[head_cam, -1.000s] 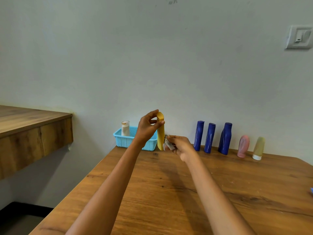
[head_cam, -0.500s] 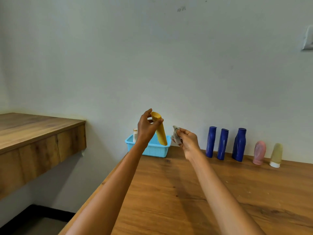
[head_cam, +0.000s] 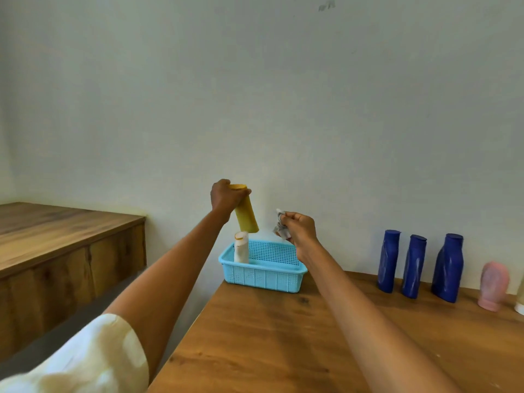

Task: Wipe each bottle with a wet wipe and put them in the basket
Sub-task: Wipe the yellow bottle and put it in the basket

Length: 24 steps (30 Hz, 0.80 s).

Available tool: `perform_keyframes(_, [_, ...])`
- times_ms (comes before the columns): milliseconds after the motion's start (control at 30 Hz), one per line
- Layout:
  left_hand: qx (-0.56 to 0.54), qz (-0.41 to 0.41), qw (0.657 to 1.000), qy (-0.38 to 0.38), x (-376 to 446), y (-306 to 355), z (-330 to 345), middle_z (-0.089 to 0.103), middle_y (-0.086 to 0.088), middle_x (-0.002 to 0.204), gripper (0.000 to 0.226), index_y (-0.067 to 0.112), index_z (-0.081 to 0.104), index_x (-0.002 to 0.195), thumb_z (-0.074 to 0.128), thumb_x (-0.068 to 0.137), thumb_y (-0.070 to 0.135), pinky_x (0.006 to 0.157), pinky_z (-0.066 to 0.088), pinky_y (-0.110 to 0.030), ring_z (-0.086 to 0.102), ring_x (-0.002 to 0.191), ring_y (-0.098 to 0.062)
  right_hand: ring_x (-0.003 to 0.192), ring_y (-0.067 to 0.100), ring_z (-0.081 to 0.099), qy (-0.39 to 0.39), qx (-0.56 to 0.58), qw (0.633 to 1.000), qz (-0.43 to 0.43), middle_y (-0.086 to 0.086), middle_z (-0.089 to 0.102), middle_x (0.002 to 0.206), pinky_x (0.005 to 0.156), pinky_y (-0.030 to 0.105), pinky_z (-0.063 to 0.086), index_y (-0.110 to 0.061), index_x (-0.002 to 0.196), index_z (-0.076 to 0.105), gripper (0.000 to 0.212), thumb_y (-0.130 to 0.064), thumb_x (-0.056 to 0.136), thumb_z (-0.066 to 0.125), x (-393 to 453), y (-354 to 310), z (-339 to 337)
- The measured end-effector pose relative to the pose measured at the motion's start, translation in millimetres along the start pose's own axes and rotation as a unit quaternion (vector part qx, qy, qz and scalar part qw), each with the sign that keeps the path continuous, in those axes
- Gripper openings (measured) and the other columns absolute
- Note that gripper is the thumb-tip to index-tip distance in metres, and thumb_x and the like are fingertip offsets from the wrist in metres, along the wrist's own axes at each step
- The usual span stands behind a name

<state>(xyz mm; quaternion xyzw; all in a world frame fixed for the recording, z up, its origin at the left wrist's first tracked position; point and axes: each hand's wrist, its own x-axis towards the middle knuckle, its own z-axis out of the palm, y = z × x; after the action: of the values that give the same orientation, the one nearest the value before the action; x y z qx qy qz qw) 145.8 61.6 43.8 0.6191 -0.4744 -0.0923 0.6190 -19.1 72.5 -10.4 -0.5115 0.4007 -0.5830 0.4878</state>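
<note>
Two hands raised over blue basket [head_cam: 262, 275] at table [head_cam: 283, 336] corner. Left hand [head_cam: 225, 195] fingers wrapped round upper end of yellow bottle [head_cam: 246, 214], tilted above basket. Right hand [head_cam: 300, 229] pinches crumpled wet wipe [head_cam: 280, 226]. White bottle [head_cam: 241, 247] upright in basket.

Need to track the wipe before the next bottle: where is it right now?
The crumpled wet wipe is pinched in the right hand, held above the blue basket, right of the yellow bottle.
</note>
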Motion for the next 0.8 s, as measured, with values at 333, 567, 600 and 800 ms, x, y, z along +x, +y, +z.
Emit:
perform_keyframes(333, [0.044, -0.007, 0.986, -0.159, 15, -42, 17, 0.047, -0.016, 0.131, 0.075, 0.005, 0.036, 0.139, 0.076, 0.076, 0.015, 0.098, 0.046, -0.043, 0.049, 0.119, -0.031, 0.068, 0.011, 0.062, -0.005, -0.055, 0.998, 0.012, 0.001, 0.066, 0.081, 0.056, 0.018, 0.045, -0.009, 0.099, 0.067, 0.013, -0.014, 0.090, 0.059, 18, 50, -1])
perform_keyframes(567, [0.077, -0.029, 0.938, -0.338, 19, -57, 10, 0.045, -0.017, 0.121, 0.064, -0.001, 0.030, 0.141, 0.061, 0.085, -0.001, 0.082, 0.051, -0.031, 0.052, 0.104, -0.024, 0.065, 0.011, 0.062, -0.015, -0.071, 0.997, 0.008, 0.005, 0.066, 0.082, 0.052, 0.014, 0.044, -0.007, 0.099, 0.067, 0.013, -0.012, 0.091, 0.058, 20, 59, 1])
perform_keyframes(600, [0.079, -0.028, 0.936, -0.342, 21, -58, 10, 0.045, -0.018, 0.124, 0.062, -0.001, 0.030, 0.142, 0.059, 0.087, -0.001, 0.084, 0.050, -0.031, 0.051, 0.105, -0.024, 0.067, 0.012, 0.063, -0.015, -0.069, 0.997, 0.011, 0.004, 0.066, 0.082, 0.052, 0.014, 0.045, -0.007, 0.100, 0.067, 0.013, -0.011, 0.091, 0.058, 21, 60, 2])
perform_keyframes(800, [0.084, -0.041, 0.926, -0.366, 31, -60, 0, 0.051, -0.011, 0.112, 0.060, -0.001, 0.029, 0.142, 0.054, 0.087, -0.007, 0.079, 0.049, -0.028, 0.055, 0.096, -0.021, 0.087, 0.023, 0.065, -0.028, -0.059, 0.998, 0.025, 0.009, 0.065, 0.095, 0.069, 0.025, 0.053, -0.005, 0.107, 0.065, 0.018, -0.010, 0.091, 0.058, 22, 62, 10])
